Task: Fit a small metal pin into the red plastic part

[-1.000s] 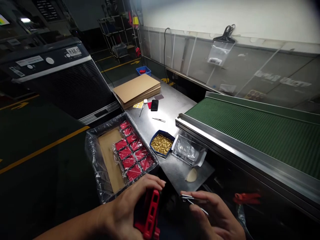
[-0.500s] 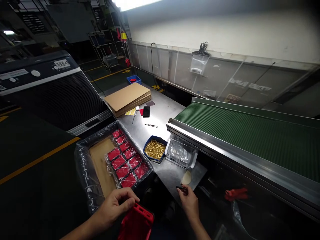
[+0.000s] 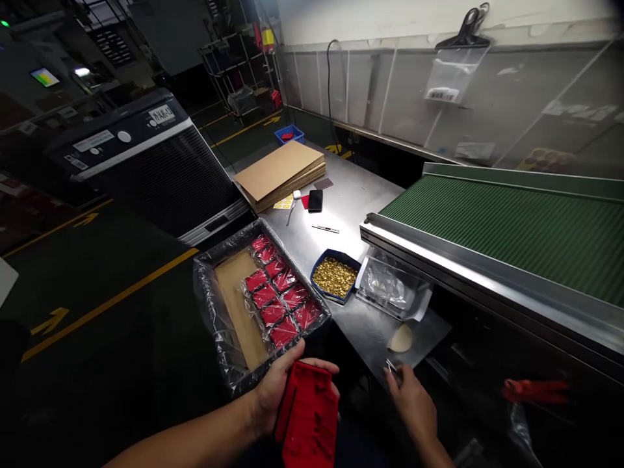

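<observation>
My left hand [image 3: 273, 393] is wrapped round a red plastic housing [image 3: 312, 413], its ribbed hollow side turned up towards me. In my right hand [image 3: 414, 403], closed in a pinch, is a small slim tool [image 3: 391, 367] with a bright metal tip; its exact kind cannot be made out. Just beyond that hand, a pale rounded piece [image 3: 400, 338] lies on the metal table [image 3: 351, 325]. A blue bin [image 3: 347, 299] full of small brass-coloured parts [image 3: 334, 276] stands farther back. Left of it, a plastic-lined crate [image 3: 214, 312] holds several bagged red pieces [image 3: 273, 312].
A green conveyor belt [image 3: 511, 227] with a metal side rail runs along the right. Beside the bin is a tray of clear bags [image 3: 390, 286]. Cardboard sheets [image 3: 280, 170], a black phone-like object [image 3: 315, 201] and a thin pen-like tool [image 3: 325, 229] lie farther back.
My left hand has moved right and turned the red housing from its slotted end to its ribbed inside. My right hand stays near the table corner, still pinching the tool. The view has shifted.
</observation>
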Demonstrator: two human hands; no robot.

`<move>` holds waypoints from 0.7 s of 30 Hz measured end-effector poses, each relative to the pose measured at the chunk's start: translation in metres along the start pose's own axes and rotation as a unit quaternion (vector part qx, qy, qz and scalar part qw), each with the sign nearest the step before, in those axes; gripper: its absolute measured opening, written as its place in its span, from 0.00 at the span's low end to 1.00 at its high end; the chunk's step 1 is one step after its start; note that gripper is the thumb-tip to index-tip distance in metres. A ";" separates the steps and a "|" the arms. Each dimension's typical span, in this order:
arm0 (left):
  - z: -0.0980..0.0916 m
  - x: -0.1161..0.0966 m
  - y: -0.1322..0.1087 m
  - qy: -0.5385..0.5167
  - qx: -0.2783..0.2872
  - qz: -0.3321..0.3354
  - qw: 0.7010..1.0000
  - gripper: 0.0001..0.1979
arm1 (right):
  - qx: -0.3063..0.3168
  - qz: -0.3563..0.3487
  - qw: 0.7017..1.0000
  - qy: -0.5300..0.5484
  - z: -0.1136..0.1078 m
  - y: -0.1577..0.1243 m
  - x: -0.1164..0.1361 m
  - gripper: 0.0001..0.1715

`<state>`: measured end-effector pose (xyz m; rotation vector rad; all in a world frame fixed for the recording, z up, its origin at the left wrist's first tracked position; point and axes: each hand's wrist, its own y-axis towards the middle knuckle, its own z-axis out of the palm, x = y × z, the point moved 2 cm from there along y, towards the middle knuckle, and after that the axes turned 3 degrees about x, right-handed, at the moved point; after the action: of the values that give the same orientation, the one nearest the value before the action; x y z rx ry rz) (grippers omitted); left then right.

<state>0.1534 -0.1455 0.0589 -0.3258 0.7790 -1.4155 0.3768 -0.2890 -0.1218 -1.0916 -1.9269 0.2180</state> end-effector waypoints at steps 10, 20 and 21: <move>0.017 -0.015 -0.003 -0.004 -0.087 0.107 0.990 0.37 | 0.110 -0.330 0.929 0.127 -0.061 -0.106 0.197 0.16; 0.033 -0.021 -0.008 -0.002 -0.137 0.065 0.988 0.39 | 0.076 -0.433 0.895 0.074 -0.054 -0.117 0.220 0.09; 0.034 -0.021 -0.008 -0.002 -0.143 0.061 0.988 0.39 | 0.080 -0.437 0.893 0.075 -0.055 -0.117 0.221 0.08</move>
<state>0.1707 -0.1353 0.0946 -0.4921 0.9849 -1.1895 0.2988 -0.2048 0.1065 -0.0582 -2.0202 -0.2058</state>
